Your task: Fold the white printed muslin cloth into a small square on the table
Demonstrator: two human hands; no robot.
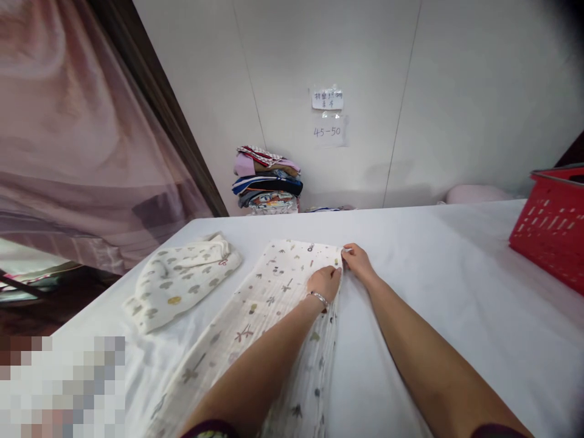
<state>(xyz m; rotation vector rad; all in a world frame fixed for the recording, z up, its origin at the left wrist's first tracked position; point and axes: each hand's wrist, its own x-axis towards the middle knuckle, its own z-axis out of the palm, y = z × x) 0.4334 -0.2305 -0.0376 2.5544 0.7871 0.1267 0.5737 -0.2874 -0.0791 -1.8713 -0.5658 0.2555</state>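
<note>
A white muslin cloth (269,292) printed with small grey, yellow and pink figures lies lengthwise on the white-covered table, running from its far part back towards me. My right hand (358,260) pinches the cloth's far right corner. Close beside it, my left hand (325,281), with a silver bracelet at the wrist, rests on the cloth near the right edge. Its fingers are curled down at the edge, and their tips are hidden. Left of this cloth lies a loosely folded white cloth (182,280) with grey-green shapes and one yellow spot.
A red plastic basket (552,225) stands at the table's right edge. Behind the far edge rises a stack of folded textiles (267,179) against a pale wall with two paper notes (328,115). A pinkish curtain (91,121) hangs on the left.
</note>
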